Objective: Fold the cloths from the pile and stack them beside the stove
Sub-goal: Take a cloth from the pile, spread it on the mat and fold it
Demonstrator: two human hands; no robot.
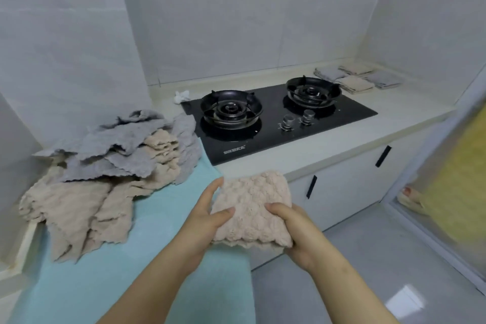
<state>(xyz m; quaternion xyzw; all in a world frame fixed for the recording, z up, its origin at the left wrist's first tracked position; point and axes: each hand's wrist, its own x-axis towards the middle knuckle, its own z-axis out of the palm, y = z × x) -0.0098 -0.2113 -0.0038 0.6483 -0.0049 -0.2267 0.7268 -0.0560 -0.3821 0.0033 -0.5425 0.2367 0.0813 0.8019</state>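
both hands (207, 214) (294, 229) grip a folded beige cloth (252, 208); the folded stacks (357, 77) lie far right, beyond the stove (278, 116)

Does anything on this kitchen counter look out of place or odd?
A small crumpled white wad lies at the back left corner of the stove; it is too small to identify. The unfolded pile also spills against the stove's left edge, near a burner.

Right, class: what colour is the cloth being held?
Beige; the cloth shows best in the head view.
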